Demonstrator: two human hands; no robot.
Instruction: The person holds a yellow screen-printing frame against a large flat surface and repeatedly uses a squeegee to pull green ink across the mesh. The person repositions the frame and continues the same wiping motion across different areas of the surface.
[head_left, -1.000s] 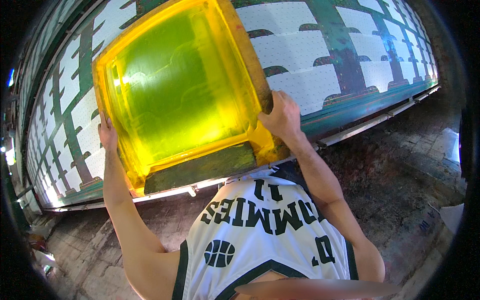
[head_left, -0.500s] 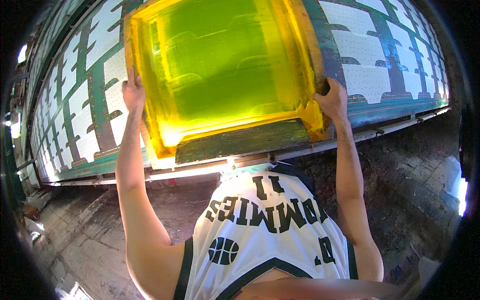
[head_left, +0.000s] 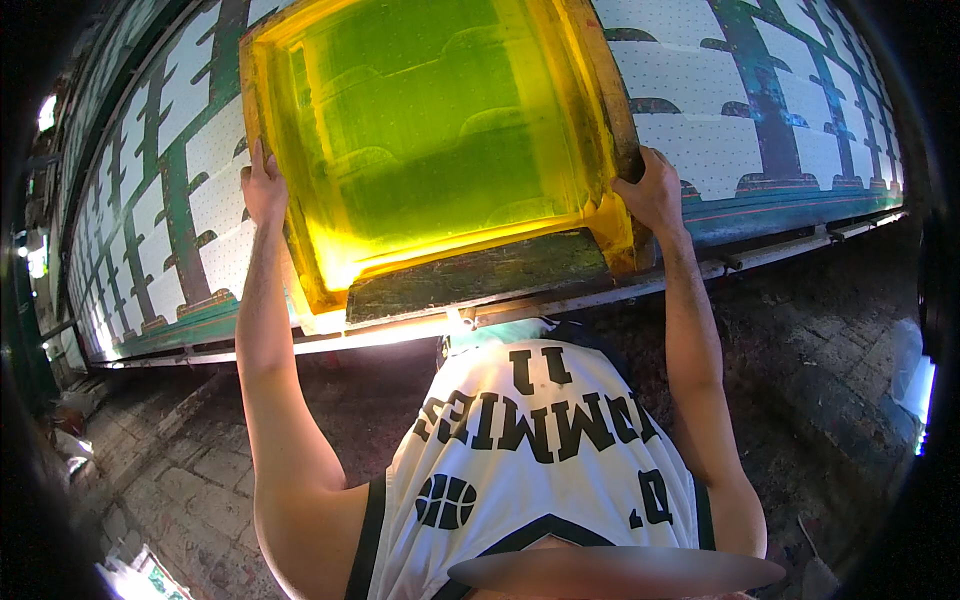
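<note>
A screen-printing frame [head_left: 622,95] with yellow-coated wooden sides and a see-through yellow-green mesh [head_left: 430,130] is in front of me, over the long table. My left hand [head_left: 264,188] is closed round its left side, thumb and fingers along the wood. On its right side, near the lower right corner, my right hand [head_left: 655,192] grips the wood, with some fingers hidden underneath. A dark, worn board [head_left: 480,278] runs along the near edge. Pale panel outlines show through the mesh. Whether the frame rests on the table or hangs just above it, I cannot tell.
White dotted fabric-like pieces [head_left: 685,150] lie in rows on the dark green table [head_left: 180,215], left and right of the frame. A metal rail [head_left: 780,253] with small stops runs along its near edge. Below is a worn brick floor [head_left: 190,480].
The frame, held in both hands, has moved to the right along the table. White pieces and dark strips have slid left in view. Both grips stay the same.
</note>
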